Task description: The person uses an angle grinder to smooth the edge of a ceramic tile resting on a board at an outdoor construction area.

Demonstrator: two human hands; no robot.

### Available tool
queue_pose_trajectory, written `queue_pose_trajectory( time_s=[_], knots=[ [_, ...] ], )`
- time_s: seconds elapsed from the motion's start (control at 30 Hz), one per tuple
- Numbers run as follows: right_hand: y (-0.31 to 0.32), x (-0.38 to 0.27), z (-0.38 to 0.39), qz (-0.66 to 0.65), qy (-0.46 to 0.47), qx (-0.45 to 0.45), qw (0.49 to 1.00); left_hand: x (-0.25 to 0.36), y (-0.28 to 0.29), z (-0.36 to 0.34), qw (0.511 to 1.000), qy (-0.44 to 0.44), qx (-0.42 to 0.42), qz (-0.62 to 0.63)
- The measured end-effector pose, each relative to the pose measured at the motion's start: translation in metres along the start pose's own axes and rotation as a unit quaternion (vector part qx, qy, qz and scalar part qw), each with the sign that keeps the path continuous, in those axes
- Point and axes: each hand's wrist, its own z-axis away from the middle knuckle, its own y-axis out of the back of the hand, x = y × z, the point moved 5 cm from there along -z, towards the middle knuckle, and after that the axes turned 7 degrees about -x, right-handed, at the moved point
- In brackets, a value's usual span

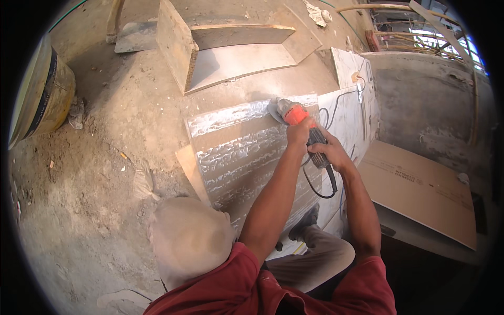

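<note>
Both my hands are on an angle grinder (295, 114) with an orange-red body and a dark handle. My left hand (299, 132) is wrapped round its body near the head. Behind it, my right hand (329, 151) grips the dark rear part, where the black cord comes out. The grinder's disc (275, 111) is over the far part of a large rectangular panel (236, 181) banded with silvery-white and brown streaks. Whether the disc touches the panel, I cannot tell.
Wooden boards (241, 35) stand and lean beyond the panel. A dirty bucket (55, 92) is at the far left. To the right are white slabs (344, 113) with a cable, a brown sheet (415, 184) and a grey wall (425, 100). My dark shoe (304, 221) is beside the panel.
</note>
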Motion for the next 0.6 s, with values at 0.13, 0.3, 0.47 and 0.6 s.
queue_pose_trajectory(
  time_s=[0.13, 0.3, 0.47, 0.6],
  knots=[
    [-0.004, -0.003, 0.001, -0.023, -0.017, -0.010, 1.000, 0.000, 0.005, -0.004, 1.000, 0.004, 0.004, -0.008],
    [-0.003, 0.001, 0.007, -0.056, -0.042, -0.023, 0.997, -0.001, 0.003, 0.001, 1.000, -0.015, 0.010, -0.025],
    [0.001, 0.010, 0.003, -0.001, 0.000, -0.004, 1.000, -0.005, 0.004, -0.003, 1.000, -0.002, -0.017, -0.008],
    [-0.003, -0.003, 0.001, 0.046, 0.001, 0.006, 0.999, -0.002, 0.005, -0.008, 0.999, 0.000, -0.042, 0.001]
  ],
)
